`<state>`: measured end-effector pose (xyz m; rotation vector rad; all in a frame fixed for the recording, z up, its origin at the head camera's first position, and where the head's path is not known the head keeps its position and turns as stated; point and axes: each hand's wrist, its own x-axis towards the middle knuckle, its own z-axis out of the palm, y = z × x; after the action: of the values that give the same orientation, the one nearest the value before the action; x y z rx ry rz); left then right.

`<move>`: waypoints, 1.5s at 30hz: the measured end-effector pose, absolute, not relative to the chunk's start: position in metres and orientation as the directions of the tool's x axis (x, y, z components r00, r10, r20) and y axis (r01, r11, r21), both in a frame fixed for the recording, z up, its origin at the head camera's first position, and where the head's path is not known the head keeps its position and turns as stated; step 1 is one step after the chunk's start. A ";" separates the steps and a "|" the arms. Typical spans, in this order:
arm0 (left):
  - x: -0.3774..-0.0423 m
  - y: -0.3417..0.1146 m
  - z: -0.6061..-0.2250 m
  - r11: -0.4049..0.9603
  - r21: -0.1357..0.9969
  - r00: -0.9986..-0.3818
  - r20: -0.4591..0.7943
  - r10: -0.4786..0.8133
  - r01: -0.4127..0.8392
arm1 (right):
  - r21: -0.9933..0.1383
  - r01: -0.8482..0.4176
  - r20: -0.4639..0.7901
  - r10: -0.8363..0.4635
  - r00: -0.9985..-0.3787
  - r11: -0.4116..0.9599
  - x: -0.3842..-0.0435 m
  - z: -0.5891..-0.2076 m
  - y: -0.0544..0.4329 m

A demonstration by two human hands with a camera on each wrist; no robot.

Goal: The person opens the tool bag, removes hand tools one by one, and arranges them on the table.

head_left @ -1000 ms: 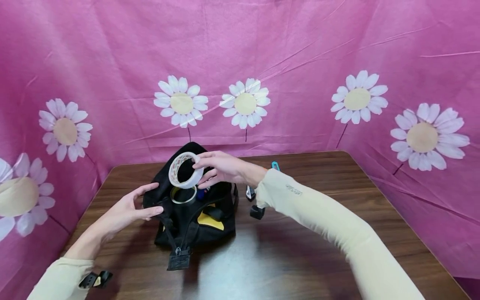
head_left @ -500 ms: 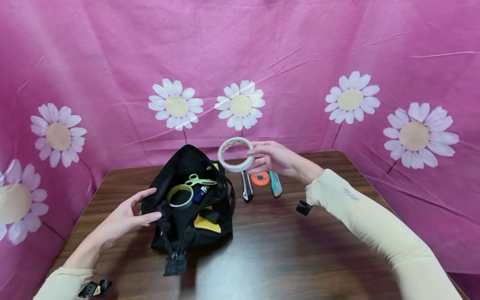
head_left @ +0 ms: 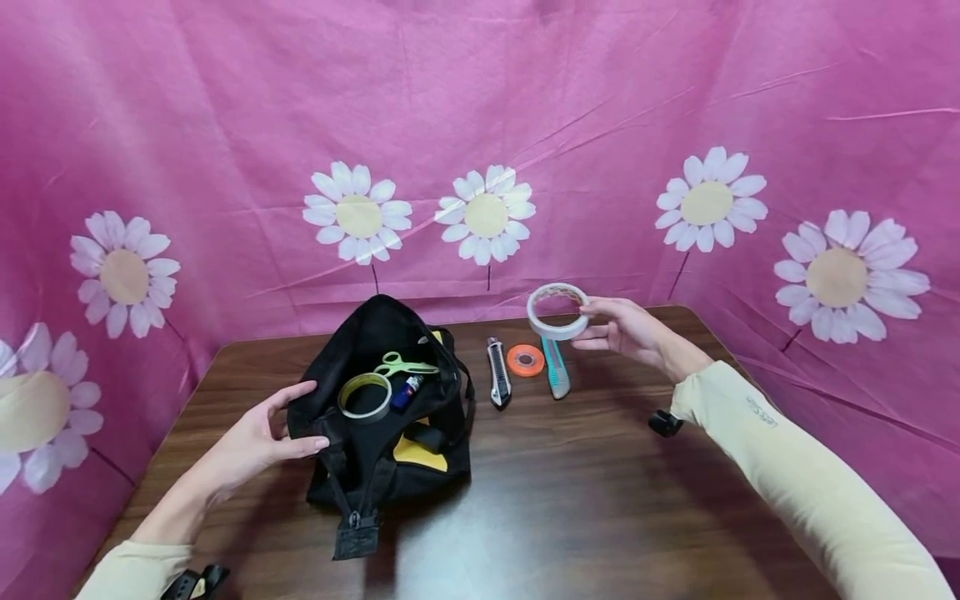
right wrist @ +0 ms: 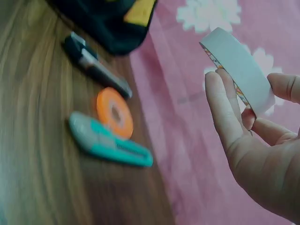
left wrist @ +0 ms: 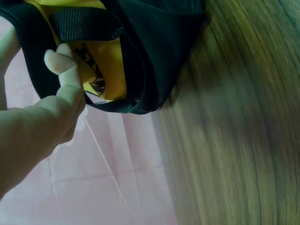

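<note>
My right hand [head_left: 626, 333] pinches a roll of white tape [head_left: 557, 332] above the table's far side; the right wrist view shows the roll [right wrist: 239, 70] tilted between thumb and fingers. At the left, my left hand [head_left: 262, 432] holds the rim of a black-and-yellow tool bag [head_left: 442, 487], its mouth wide. Inside the bag lie a yellowish tape roll [head_left: 346, 397], green scissors [head_left: 408, 367] and a small blue tube or bottle [head_left: 405, 393]. In the left wrist view, thumb and fingers [left wrist: 63, 61] grip the zippered edge near a webbing strap [left wrist: 89, 24].
On the wooden table [head_left: 570, 500], right of the bag, lie a black-and-silver box cutter [head_left: 498, 372], an orange disc-shaped roll [head_left: 525, 360] and a teal box cutter [head_left: 556, 371]. Behind the table hangs a pink cloth [head_left: 600, 100] with daisies.
My right hand has carried the white tape roll from over the bag's mouth to the right, past the cutters. The left hand stays on the bag's rim.
</note>
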<state>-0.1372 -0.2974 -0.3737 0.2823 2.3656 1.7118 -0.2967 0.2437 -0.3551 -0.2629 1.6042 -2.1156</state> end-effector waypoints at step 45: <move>-0.137 -0.300 -0.383 0.287 0.958 -0.960 -0.096 0.265 -0.016 | -0.965 0.260 -0.260 -0.257 -0.931 0.034 -0.313 -0.469 0.312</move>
<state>-0.1373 -0.2996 -0.3830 0.2291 2.3202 1.7305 -0.3133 0.3116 -0.4688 0.0031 1.9568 -1.9573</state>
